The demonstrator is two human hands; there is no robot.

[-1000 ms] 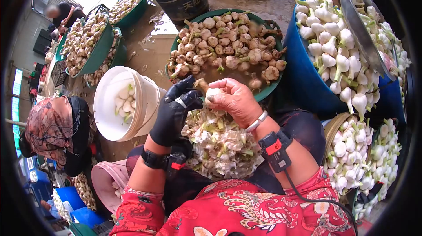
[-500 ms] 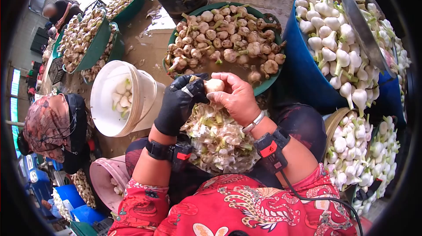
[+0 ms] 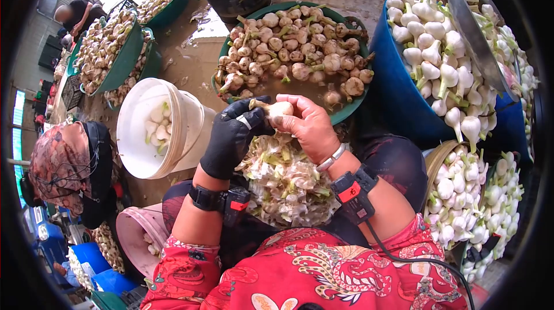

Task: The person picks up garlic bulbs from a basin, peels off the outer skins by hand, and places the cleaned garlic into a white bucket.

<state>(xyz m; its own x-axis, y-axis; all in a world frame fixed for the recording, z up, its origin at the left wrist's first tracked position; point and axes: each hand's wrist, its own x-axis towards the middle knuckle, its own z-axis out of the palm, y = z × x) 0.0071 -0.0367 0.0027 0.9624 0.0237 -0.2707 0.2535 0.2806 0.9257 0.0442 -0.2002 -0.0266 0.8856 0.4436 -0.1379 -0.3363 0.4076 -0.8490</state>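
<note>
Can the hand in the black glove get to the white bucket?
Probably yes. The white bucket sits right beside the left hand, nothing between them, its mouth open. That hand grips a garlic bulb with the right hand, though.

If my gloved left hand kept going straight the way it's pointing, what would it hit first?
The garlic bulb it holds; past that, probably the green basin of unpeeled garlic, though depth is unclear.
</note>
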